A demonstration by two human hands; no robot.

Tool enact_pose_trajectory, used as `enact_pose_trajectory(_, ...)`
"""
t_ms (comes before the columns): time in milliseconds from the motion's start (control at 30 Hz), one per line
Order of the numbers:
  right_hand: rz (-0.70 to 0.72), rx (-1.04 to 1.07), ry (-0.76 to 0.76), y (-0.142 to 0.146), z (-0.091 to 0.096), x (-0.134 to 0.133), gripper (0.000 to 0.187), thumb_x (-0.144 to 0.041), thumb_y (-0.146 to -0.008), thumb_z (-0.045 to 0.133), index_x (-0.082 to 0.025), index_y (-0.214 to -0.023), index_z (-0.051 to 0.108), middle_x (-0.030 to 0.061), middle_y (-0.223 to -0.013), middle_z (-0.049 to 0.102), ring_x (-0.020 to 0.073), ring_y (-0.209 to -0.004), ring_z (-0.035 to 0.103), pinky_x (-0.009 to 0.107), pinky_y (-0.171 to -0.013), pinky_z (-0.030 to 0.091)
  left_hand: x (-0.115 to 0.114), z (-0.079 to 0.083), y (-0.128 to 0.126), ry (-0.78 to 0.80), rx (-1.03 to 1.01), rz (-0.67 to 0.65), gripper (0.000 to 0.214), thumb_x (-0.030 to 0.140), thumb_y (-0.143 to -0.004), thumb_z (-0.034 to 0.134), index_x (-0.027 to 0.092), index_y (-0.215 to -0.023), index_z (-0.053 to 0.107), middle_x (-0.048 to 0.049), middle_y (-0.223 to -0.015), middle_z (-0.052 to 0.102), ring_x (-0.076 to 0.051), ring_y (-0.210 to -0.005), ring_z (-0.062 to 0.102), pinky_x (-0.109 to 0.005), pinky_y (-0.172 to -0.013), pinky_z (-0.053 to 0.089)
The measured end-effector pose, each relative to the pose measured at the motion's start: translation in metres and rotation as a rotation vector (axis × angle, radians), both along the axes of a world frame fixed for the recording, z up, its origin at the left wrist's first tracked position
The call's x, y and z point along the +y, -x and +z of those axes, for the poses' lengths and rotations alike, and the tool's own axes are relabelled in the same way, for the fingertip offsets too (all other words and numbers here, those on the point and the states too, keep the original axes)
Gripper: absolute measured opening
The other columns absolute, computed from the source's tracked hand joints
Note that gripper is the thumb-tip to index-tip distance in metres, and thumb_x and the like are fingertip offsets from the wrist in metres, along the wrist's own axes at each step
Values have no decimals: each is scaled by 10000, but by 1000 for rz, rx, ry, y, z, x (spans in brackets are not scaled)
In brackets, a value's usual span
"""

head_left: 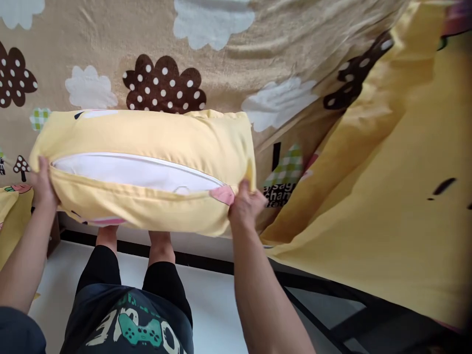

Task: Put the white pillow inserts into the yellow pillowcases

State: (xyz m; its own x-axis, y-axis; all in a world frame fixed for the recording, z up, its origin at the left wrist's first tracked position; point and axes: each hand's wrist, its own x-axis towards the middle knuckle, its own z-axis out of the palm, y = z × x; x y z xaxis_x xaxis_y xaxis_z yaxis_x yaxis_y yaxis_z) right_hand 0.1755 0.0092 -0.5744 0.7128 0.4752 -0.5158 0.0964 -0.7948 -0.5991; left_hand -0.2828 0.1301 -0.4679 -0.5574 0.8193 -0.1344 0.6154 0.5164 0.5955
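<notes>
A yellow pillowcase (147,132) is stretched lengthwise in front of me, above the edge of the bed. Its zip side faces me, and the slit gapes along most of its length. Inside shows a white pillow (121,169). My left hand (44,189) is closed on the left end, beside that end of the slit. At the opposite end, my right hand (245,204) pinches the corner of the case near the end of the zip. A pink printed patch lies just left of my right fingers.
A beige bedsheet (217,69) with cloud prints covers the bed beneath. On the right lies a large yellow cloth (398,206) with a raised fold. More yellow fabric (14,221) sits at the far left. A dark bed-frame bar (206,262) runs above the pale floor (210,300).
</notes>
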Motion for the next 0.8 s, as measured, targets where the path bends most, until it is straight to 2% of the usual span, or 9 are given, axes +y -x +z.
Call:
enact_pose_trajectory(67, -26, -157, -21, -14, 25, -2, 480, -660, -839, 467, -261, -589, 371, -18, -576, 338, 146, -587, 342, 319, -551, 326, 0, 20, 11, -192, 80, 109, 368, 525, -922, 397, 189, -799, 484, -12, -800, 576, -146, -850, 584, -277, -791, 521)
enact_pose_trajectory(133, 2, -288, -24, -22, 42, -10, 489, -611, -873, 435, -267, -554, 296, -19, -556, 285, 141, -565, 296, 321, -541, 274, -4, 28, 23, -224, 189, 177, 386, 517, -885, 442, 199, -670, 395, 23, -651, 440, -119, -693, 500, -251, -690, 492)
enact_pose_trajectory(233, 90, -356, 48, -26, 43, -23, 465, -549, -886, 412, -264, -540, 290, -14, -539, 297, 146, -551, 308, 331, -569, 300, -13, 17, 35, 61, 326, 116, 364, 480, -886, 461, 210, -659, 372, 37, -605, 365, -130, -649, 452, -288, -713, 491)
enact_pose_trajectory(333, 193, -292, 218, -29, 32, -26, 366, -469, -828, 512, -231, -552, 472, 32, -594, 436, 198, -636, 443, 383, -692, 403, -13, -1, 32, 325, 345, -136, 144, 327, -856, 526, 185, -872, 513, -31, -773, 550, -208, -844, 577, -393, -890, 503)
enact_pose_trajectory(433, 281, -350, 162, -15, 35, -5, 350, -404, -845, 516, -123, -936, 703, 183, -990, 630, 294, -963, 571, 450, -902, 432, 2, -8, 0, 241, 326, -441, 359, 229, -885, 466, 101, -1215, 524, -182, -1198, 610, -265, -1214, 551, -451, -1077, 424)
enact_pose_trajectory(500, 422, -403, -1, 20, 46, 24, 478, -386, -922, 449, -66, -1228, 630, 234, -1275, 586, 298, -1197, 530, 439, -1028, 386, 19, -11, -44, 136, 270, -673, 439, 233, -938, 400, 81, -1340, 487, -189, -1409, 525, -242, -1393, 427, -426, -1181, 331)
enact_pose_trajectory(667, 1042, -183, -182, 137, 56, 109, 480, -268, -1009, 311, -116, -1435, 473, 133, -1519, 455, 190, -1448, 345, 369, -1151, 249, 47, -44, -174, 244, 168, -1084, 516, 191, -963, 287, 121, -1450, 445, -114, -1551, 415, -193, -1483, 307, -398, -1239, 235)
enact_pose_trajectory(733, 1169, -54, -140, 142, 45, 126, 462, -265, -1003, 351, -190, -1437, 490, 52, -1533, 453, 146, -1455, 327, 340, -1179, 188, 52, -62, -184, 336, 192, -1119, 509, 240, -979, 293, 125, -1444, 464, -126, -1541, 426, -219, -1468, 338, -438, -1232, 234)
enact_pose_trajectory(800, 1127, -16, -64, 108, 28, 127, 472, -324, -999, 393, -202, -1445, 484, 51, -1536, 449, 152, -1451, 328, 365, -1188, 147, 57, -74, -154, 404, 271, -1024, 513, 343, -986, 347, 139, -1437, 481, -132, -1552, 407, -262, -1469, 327, -501, -1227, 211)
